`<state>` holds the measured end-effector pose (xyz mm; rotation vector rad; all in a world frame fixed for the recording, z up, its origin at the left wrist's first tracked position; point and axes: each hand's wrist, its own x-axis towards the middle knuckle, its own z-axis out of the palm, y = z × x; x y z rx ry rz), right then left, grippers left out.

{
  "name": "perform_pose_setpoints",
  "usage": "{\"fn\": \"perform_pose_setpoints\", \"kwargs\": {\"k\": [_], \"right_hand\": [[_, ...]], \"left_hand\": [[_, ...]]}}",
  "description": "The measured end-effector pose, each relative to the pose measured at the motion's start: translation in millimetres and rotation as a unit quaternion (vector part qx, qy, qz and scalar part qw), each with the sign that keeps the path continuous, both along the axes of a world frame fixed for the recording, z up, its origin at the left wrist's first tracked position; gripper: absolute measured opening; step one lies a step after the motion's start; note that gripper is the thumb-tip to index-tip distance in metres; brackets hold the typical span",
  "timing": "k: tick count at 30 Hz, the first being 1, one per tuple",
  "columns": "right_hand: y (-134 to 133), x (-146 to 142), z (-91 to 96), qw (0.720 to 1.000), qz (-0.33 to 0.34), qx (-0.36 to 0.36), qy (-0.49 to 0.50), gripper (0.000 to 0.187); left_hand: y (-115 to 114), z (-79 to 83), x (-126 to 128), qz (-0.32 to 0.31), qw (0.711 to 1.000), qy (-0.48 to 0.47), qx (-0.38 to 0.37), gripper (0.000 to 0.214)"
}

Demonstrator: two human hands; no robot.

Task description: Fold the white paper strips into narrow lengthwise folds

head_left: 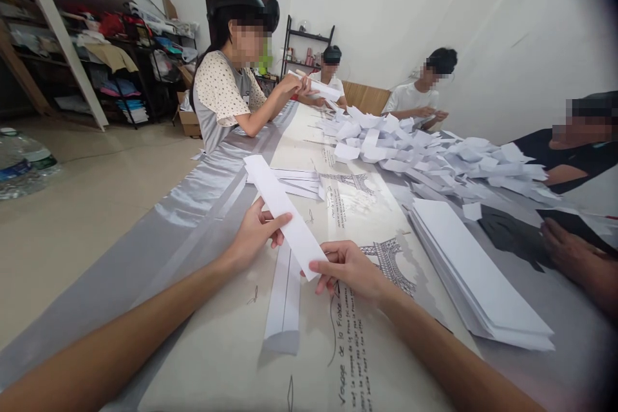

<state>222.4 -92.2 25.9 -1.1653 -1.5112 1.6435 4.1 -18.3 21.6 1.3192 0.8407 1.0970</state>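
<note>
A long white paper strip (284, 206) is held slantwise above the table between both hands. My left hand (258, 232) pinches its left edge near the middle, thumb on top. At the strip's lower right end, my right hand (345, 267) grips it with the thumb on top and fingers beneath. Below it, on the printed tablecloth, lies a folded paper strip (282, 309) with a lengthwise line. Just beyond my left hand is a small pile of white strips (299, 183), partly covered by the held strip.
A stack of long white paper (483, 277) lies to the right. Behind it spreads a large heap of folded white paper pieces (425, 148). Several people sit around the table; a co-worker's hand (574, 257) holds dark material at right. Plastic bottles (24, 164) stand on the floor at left.
</note>
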Motion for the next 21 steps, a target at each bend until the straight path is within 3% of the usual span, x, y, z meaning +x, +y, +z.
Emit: {"fn": "perform_pose_setpoints", "kwargs": {"k": [21], "right_hand": [[-1.7, 2.3, 2.6, 0.999, 0.032, 0.000, -0.003, 0.035]], "left_hand": [[2.1, -1.4, 1.3, -0.007, 1.000, 0.001, -0.006, 0.046]]}}
